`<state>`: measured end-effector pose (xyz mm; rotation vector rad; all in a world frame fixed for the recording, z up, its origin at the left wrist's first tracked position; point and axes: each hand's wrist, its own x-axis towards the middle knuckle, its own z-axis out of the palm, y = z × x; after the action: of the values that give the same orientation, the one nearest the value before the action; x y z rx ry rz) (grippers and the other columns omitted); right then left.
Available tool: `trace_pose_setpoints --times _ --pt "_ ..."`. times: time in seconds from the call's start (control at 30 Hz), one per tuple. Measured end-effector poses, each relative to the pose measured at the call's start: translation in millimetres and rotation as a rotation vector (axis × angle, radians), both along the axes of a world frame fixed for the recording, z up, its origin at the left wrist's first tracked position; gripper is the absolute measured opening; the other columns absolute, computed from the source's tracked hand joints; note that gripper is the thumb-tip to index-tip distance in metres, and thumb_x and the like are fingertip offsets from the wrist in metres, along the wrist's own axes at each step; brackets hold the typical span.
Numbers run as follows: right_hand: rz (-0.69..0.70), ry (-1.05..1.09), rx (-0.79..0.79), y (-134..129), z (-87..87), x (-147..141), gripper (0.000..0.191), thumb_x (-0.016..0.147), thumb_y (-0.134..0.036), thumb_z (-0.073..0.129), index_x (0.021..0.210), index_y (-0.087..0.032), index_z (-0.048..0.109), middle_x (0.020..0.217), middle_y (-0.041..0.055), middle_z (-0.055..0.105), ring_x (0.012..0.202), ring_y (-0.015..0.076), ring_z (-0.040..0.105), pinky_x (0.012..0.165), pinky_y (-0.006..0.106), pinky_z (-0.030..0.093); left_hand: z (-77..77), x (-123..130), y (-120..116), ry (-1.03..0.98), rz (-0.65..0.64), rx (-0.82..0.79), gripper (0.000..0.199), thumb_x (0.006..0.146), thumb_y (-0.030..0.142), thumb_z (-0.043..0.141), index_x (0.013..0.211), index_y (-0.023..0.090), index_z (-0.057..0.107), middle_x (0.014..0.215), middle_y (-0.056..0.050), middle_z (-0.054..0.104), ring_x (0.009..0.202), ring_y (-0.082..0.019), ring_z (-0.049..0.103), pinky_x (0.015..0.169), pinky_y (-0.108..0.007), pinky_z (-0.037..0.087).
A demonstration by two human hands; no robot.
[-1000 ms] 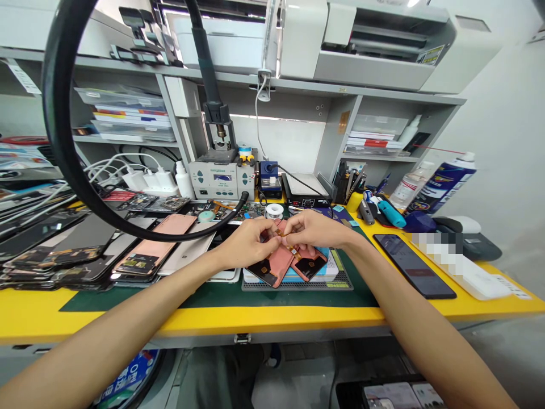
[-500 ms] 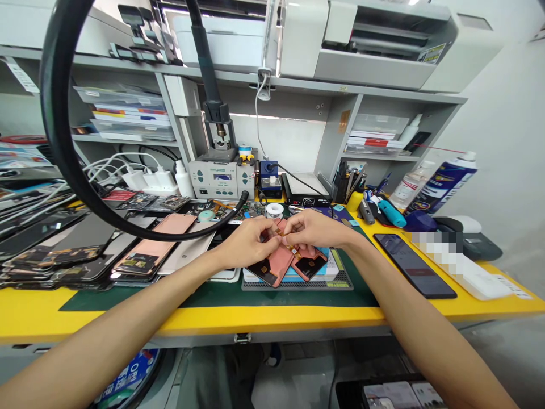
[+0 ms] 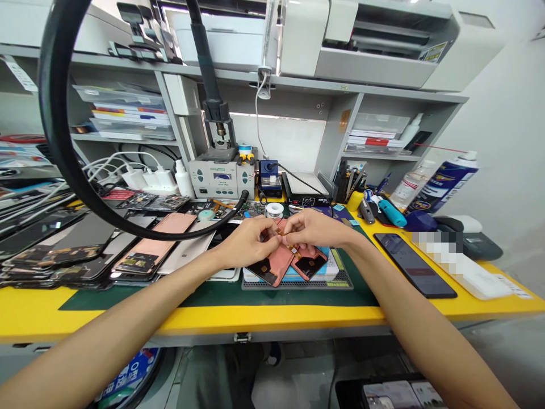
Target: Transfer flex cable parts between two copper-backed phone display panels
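Observation:
Two pink-and-black phone screen panels (image 3: 276, 267) lie crossed on a white and blue box (image 3: 333, 268), which rests on a perforated grey plate (image 3: 298, 286). Over them, an orange-brown flex cable (image 3: 293, 249) shows between my hands. My left hand (image 3: 251, 241) is closed, thumb and fingers pinched at the cable's upper left end. From the other side my right hand (image 3: 313, 228) pinches the same cable, its fingertips almost touching the left ones. The hands partly cover the panels and the cable's upper end.
Stacked phone screens (image 3: 80, 244) fill the left side. A black hose (image 3: 140, 230) loops in front of them. Behind the hands stand a solder spool (image 3: 273, 211) and a hot-air station (image 3: 222, 179). A dark phone (image 3: 415, 266) lies right, near a spray can (image 3: 445, 184).

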<state>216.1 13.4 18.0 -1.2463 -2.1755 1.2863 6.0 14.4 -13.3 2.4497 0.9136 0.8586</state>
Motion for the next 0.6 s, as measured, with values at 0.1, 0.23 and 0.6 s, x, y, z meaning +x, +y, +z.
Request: trace_pose_setpoints --times 0.1,0.23,0.6 --pt "0.003 0.007 0.005 0.1 -0.1 -0.3 0.015 0.08 -0.031 0.065 0.076 -0.017 0.063 0.055 -0.0036 0.06 0.041 0.0106 0.058 0.035 0.016 0.044 0.5 0.2 -0.3 -0.005 -0.002 -0.003 0.013 0.085 0.026 0.056 0.077 0.016 0.061 0.071 0.001 0.061 0.062 -0.012 0.053 0.062 -0.024 0.04" --pt "0.005 0.016 0.003 0.3 -0.2 -0.1 0.013 0.08 -0.029 0.065 0.076 -0.017 0.063 0.055 -0.0038 0.06 0.04 0.0103 0.057 0.035 0.016 0.044 0.8 0.4 -0.3 -0.006 -0.005 0.011 0.014 0.085 0.026 0.056 0.077 0.016 0.061 0.071 0.001 0.061 0.062 -0.012 0.053 0.062 -0.024 0.04" --pt "0.008 0.012 0.001 1.2 -2.4 -0.1 0.01 0.08 -0.026 0.063 0.081 -0.016 0.064 0.057 -0.003 0.061 0.04 0.0102 0.057 0.035 0.016 0.044 0.1 -0.9 0.7 -0.066 -0.033 -0.1 0.004 0.078 0.018 0.057 0.077 0.016 0.06 0.075 0.001 0.065 0.066 -0.012 0.058 0.065 -0.024 0.043"
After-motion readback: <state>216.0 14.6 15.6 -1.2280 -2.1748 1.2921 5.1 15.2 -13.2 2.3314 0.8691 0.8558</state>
